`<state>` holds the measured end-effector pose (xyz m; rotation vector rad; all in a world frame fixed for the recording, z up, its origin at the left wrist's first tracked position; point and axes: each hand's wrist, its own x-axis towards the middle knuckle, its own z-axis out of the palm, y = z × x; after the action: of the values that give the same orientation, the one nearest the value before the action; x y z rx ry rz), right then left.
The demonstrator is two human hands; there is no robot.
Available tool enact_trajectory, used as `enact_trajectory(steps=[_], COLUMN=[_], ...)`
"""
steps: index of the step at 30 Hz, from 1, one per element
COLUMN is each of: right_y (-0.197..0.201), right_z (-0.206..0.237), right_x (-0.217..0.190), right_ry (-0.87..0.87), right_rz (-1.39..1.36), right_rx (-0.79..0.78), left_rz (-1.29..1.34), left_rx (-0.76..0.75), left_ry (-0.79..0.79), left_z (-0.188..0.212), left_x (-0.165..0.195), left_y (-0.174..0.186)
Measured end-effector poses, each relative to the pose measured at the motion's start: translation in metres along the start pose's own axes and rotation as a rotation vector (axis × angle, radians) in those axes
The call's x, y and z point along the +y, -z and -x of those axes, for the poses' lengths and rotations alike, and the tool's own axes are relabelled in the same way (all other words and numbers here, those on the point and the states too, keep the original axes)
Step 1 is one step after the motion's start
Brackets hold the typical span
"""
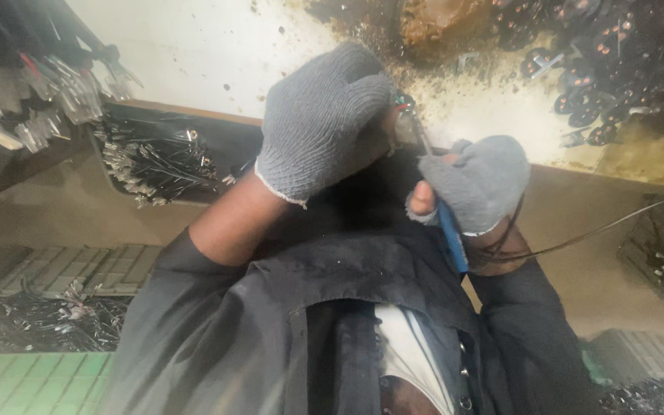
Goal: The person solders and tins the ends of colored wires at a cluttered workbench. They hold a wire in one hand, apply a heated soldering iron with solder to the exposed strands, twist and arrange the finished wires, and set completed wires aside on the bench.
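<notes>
Both of my hands wear grey knit gloves and meet over a stained white work surface [209, 54]. My right hand [476, 183] is closed around a thin blue-handled tool [450, 234]. Its metal tip [423, 138] points up toward my left hand, and a dark cord [578, 240] trails off to the right. My left hand [318, 119] is curled into a fist, pinching a small part [403, 100] with red and green bits right at the tool's tip. Most of that part is hidden by the glove.
Bundles of dark wires with metal ends [151, 157] lie in a tray at left, and more hang at the top left [32, 100]. A heap of small dark round parts [616, 61] covers the top right. Green and grey crates [32, 380] sit at the lower left.
</notes>
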<state>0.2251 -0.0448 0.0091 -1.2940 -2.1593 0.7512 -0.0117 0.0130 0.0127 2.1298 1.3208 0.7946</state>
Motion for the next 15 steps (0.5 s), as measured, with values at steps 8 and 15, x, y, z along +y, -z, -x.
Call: enact_trajectory(steps=[8,15], right_y=[0.011,-0.006], right_z=[0.003,-0.003], right_x=[-0.04,-0.036], right_ry=[-0.546,-0.441], right_rz=[-0.65,-0.552], right_rx=[0.267,0.152], left_rz=[-0.064,-0.058], left_rx=[0.029,0.044], left_ry=[0.05,0.021], left_z=[-0.001,0.0], left_x=[0.005,0.003], left_y=[-0.005,-0.008])
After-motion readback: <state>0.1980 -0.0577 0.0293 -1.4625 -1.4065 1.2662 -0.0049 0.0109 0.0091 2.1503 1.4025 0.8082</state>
